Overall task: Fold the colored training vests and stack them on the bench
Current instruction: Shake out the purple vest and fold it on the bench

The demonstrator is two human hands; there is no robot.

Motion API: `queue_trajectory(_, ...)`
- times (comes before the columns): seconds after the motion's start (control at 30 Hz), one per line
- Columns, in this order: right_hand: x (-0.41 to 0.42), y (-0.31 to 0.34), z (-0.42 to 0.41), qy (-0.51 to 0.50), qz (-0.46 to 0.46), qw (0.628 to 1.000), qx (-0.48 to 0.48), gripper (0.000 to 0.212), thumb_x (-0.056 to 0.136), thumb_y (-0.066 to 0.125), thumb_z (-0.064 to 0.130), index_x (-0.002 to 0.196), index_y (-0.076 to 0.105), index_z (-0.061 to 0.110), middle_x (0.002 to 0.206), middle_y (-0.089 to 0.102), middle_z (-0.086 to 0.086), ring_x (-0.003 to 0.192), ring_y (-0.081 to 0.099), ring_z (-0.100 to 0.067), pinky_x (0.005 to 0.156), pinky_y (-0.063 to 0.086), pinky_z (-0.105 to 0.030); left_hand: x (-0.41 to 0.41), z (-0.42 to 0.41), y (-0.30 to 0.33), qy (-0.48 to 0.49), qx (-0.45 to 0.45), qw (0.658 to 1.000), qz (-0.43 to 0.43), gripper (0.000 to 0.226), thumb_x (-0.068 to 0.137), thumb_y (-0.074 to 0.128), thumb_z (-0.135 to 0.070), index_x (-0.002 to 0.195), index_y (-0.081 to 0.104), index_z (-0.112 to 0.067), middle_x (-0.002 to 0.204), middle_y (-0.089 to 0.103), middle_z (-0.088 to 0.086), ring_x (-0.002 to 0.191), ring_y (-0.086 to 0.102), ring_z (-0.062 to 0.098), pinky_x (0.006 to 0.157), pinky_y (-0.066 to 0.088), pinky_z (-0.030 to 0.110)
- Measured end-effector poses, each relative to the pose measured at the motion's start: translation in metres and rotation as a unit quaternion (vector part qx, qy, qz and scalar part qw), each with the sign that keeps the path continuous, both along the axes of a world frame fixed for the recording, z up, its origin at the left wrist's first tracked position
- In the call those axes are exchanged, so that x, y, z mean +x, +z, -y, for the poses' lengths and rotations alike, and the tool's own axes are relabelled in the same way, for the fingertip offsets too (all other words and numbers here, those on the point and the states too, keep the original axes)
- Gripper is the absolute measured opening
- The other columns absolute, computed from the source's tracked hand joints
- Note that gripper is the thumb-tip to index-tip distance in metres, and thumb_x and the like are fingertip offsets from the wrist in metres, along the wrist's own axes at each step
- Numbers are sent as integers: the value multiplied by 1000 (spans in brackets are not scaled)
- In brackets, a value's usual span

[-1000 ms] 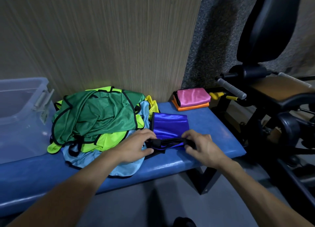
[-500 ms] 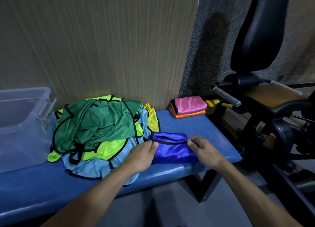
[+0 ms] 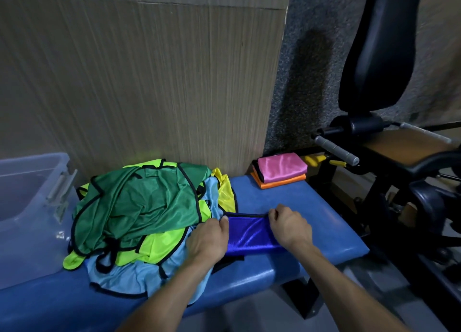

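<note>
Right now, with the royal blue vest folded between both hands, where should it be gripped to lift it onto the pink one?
Probably by its two short ends, from above. The royal blue vest lies as a narrow flat band across the bench; the left hand and right hand already hold those ends, which should keep the folds closed.

Gym (padded weight machine (image 3: 374,57) nearby).

Bare bench (image 3: 294,197) strip between blue vest (image 3: 252,234) and folded stack (image 3: 280,169); vest pile (image 3: 139,212) blocks left; clearance there probably tight.
</note>
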State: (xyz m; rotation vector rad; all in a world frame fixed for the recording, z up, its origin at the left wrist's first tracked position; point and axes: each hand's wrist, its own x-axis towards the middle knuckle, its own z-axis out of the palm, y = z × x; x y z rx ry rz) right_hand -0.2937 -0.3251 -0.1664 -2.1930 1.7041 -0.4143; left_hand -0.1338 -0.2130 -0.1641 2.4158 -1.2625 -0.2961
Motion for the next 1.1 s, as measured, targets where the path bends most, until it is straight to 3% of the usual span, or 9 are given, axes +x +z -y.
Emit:
queue_trajectory(0.1, 6, -3, -2, -2, -55, 998, -35, 36, 107, 32, 39, 109, 58, 13, 116, 67, -12, 108, 61, -36, 88, 45, -40, 9, 9, -3, 8, 23, 999, -27, 54, 106, 26, -54, 75, 52, -17, 83, 66, 6, 78, 63, 28, 63, 41, 33)
queue_trajectory(0.2, 9, -8, -2, 13, -68, 996, -59, 33, 107, 30, 36, 114, 53, 13, 118, 58, -7, 112, 54, -31, 91, 43, -45, 19, 14, 2, -10, 34, 995, -93, 53, 106, 33, -52, 73, 52, -14, 68, 62, 5, 65, 64, 25, 63, 49, 34)
queue_trajectory(0.3, 10, -11, 0, 28, -77, 995, -61, 30, 107, 30, 36, 114, 49, 14, 118, 53, -7, 112, 50, -30, 92, 43, -47, 24, 13, 13, -40, 25, 998, -53, 47, 104, 42, -48, 74, 55, -15, 56, 64, 3, 57, 68, 21, 70, 58, 37)
queue_trajectory(0.43, 9, -12, 1, 38, -89, 993, -68, 28, 106, 31, 35, 111, 50, 15, 115, 52, -6, 110, 50, -30, 89, 42, -46, 25, 13, 17, -53, -32, 998, -2, 28, 101, 54, -42, 82, 61, -23, 76, 69, -3, 80, 66, 23, 75, 57, 41)
queue_trajectory(0.57, 9, -12, 0, 37, -91, 992, -76, 27, 107, 31, 34, 109, 50, 15, 112, 53, -5, 108, 50, -29, 89, 41, -46, 20, 13, 14, -50, -38, 998, 21, 23, 106, 47, -32, 88, 59, -25, 87, 68, -5, 81, 62, 21, 65, 46, 33)
queue_trajectory(0.77, 8, -15, -2, 37, -101, 990, -88, 27, 106, 31, 33, 110, 51, 15, 112, 54, -5, 106, 52, -30, 85, 40, -44, 21, 27, 15, -39, -65, 989, -129, 27, 108, 37, -17, 85, 52, -11, 87, 56, 8, 80, 52, 25, 69, 38, 34)
queue_trajectory(0.87, 8, -15, -2, 37, -102, 990, -89, 28, 106, 31, 33, 112, 52, 15, 114, 55, -5, 108, 52, -30, 87, 40, -45, 19, 31, 16, -37, -26, 989, -137, 28, 109, 32, -21, 96, 54, -9, 94, 58, 10, 88, 57, 28, 76, 43, 36)
queue_trajectory(0.97, 8, -15, -1, 40, -100, 990, -87, 28, 106, 30, 33, 111, 51, 15, 114, 55, -5, 107, 52, -30, 87, 40, -45, 22, 36, 13, -41, 1, 989, -143, 35, 110, 32, -24, 98, 59, -6, 87, 58, 14, 69, 50, 20, 65, 40, 35)
queue_trajectory(1.1, 8, -15, 0, 39, -96, 991, -80, 29, 106, 30, 33, 111, 51, 15, 114, 55, -4, 108, 51, -29, 89, 41, -45, 28, 39, 10, -30, -15, 977, -210, 44, 110, 34, -32, 73, 43, -12, 61, 45, 5, 51, 45, 19, 59, 39, 31)
